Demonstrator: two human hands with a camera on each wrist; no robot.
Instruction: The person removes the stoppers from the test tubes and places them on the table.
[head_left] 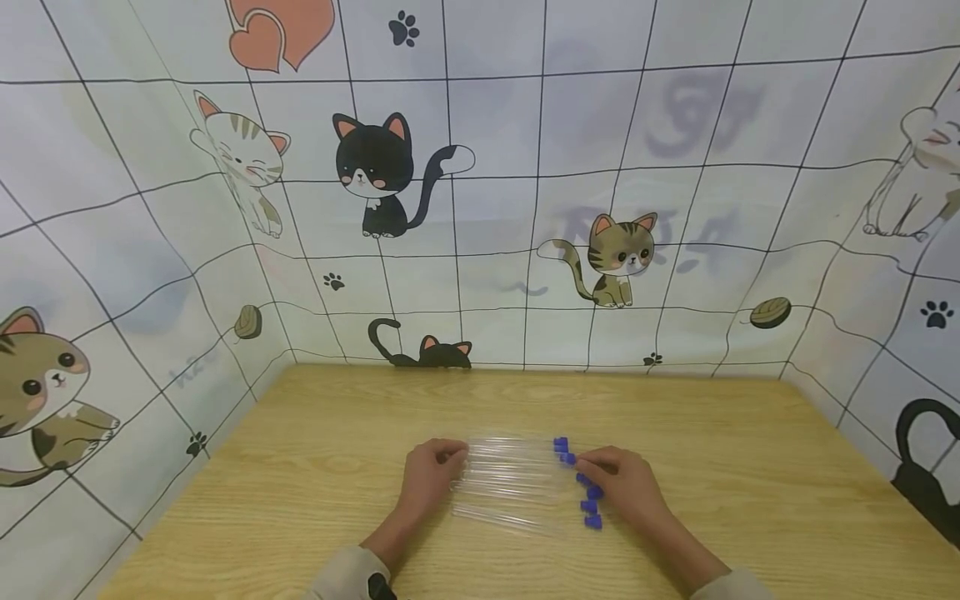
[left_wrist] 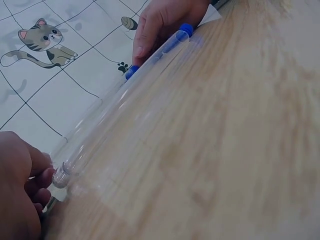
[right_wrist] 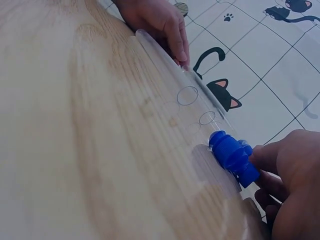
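Several clear test tubes (head_left: 506,471) lie side by side on the wooden table, with their rounded ends towards the left. My left hand (head_left: 429,479) pinches the rounded end of one tube at the far side of the row. At the other end, my right hand (head_left: 626,485) pinches a blue cap (head_left: 567,459) by the tube mouths. Whether that cap touches a tube is unclear. More blue caps (head_left: 591,506) lie in a loose column beside and below the right fingertips. In the right wrist view, nearer blue caps (right_wrist: 230,152) partly hide the pinched one.
The wooden table (head_left: 337,417) extends around the tubes on all sides. Behind it and at both sides hangs a white gridded cloth (head_left: 495,208) printed with cats and paw marks. One tube (head_left: 506,521) lies slightly apart at the near side.
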